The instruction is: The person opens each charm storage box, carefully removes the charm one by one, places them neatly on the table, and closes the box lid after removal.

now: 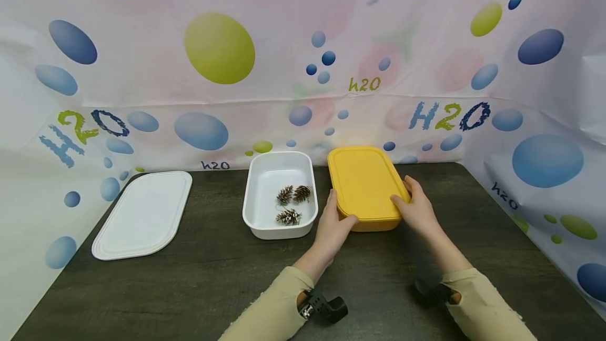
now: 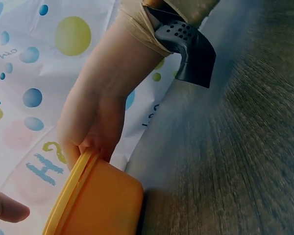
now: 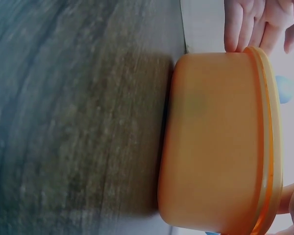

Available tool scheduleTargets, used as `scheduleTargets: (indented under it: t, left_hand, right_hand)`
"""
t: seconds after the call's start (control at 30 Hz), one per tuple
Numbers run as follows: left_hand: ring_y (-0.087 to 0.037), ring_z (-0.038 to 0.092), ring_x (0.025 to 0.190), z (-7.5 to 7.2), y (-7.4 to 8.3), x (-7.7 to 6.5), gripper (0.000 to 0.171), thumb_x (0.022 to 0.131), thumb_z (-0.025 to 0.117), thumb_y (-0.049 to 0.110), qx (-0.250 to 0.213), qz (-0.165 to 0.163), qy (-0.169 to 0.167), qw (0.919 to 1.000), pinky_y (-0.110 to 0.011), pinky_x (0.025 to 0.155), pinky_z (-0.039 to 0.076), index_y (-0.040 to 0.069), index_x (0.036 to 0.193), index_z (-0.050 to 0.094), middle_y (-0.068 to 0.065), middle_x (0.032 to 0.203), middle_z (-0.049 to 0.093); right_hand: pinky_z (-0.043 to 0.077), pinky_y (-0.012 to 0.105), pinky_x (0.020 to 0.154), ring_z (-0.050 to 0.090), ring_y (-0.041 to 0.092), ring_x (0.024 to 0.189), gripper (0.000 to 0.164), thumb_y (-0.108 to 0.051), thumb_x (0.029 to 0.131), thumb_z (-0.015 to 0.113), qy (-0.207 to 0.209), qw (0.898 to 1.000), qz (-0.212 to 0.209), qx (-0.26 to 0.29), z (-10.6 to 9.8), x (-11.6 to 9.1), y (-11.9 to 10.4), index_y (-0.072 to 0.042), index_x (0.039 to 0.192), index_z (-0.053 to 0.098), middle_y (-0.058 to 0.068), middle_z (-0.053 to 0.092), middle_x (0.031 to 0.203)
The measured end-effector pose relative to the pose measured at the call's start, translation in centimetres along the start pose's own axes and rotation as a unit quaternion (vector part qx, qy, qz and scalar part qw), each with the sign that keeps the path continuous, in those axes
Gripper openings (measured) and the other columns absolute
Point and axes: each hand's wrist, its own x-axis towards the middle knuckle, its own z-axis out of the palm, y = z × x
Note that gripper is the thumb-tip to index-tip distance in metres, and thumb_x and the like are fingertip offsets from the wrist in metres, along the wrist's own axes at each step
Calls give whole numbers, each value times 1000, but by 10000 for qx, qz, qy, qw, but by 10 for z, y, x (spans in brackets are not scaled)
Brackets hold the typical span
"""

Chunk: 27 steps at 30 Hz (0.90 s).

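Observation:
A yellow plastic food container point(image 1: 366, 183) with its lid on stands at the back right of the table. My left hand point(image 1: 331, 228) is at its left side; straight fingers point(image 3: 233, 29) touch the wall, and the thumb point(image 2: 9, 208) is held off the lid. On the opposite side, my right hand point(image 1: 418, 209) grips the rim, with the thumb on top of the lid and fingers over the right edge. Left of it, an uncovered white container point(image 1: 279, 231) holds several pine cones point(image 1: 288, 217). The yellow container's contents are hidden.
A white lid point(image 1: 142, 214) lies flat at the table's left side. The dark wood-look table point(image 1: 189, 288) ends at a patterned curtain point(image 1: 293, 25) behind and at both sides. The white and yellow containers stand close together. A black camera point(image 1: 326, 307) sits on the left wrist.

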Motion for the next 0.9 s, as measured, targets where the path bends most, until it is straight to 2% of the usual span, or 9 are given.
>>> scheduleTargets:
  t: [0.3, 0.57, 0.8, 0.9]
  left_hand:
    - [-20, 17, 142, -3, 3, -1, 84, 80, 57, 5, -345, -6, 23, 9994, -39, 111, 24, 3, 152, 15, -11, 157, 16]
    - [-16, 15, 142, -3, 5, -1, 83, 80, 52, -3, -930, 108, 131, 9955, -36, 111, 26, 2, 152, 10, -11, 158, 10]
    - [-18, 15, 142, -4, 4, -2, 81, 82, 51, -4, -1228, 164, 238, 9920, -37, 111, 25, 2, 152, 11, -10, 158, 11]
    - [-19, 16, 142, -5, 5, -4, 81, 81, 51, -4, -1290, 208, 302, 9910, -37, 111, 25, 2, 152, 12, -11, 157, 13]
  right_hand:
    - [21, 53, 111, 23, 40, 138, 70, -14, 98, 53, 364, 9987, -250, 250, 0, -2, -6, 2, 151, 10, 26, 20, 153]
    - [24, 51, 110, 25, 36, 139, 70, -18, 97, 55, 637, 9963, -451, 364, 1, -6, -16, -1, 152, 14, 22, 21, 154]
    - [28, 46, 110, 30, 28, 137, 75, -23, 93, 62, 933, 9906, -585, 806, 2, -12, -29, -8, 152, 19, 13, 26, 154]
    - [34, 40, 107, 33, 25, 134, 77, -25, 92, 65, 955, 9863, -696, 1155, 4, -15, -35, -12, 153, 19, 9, 28, 153]
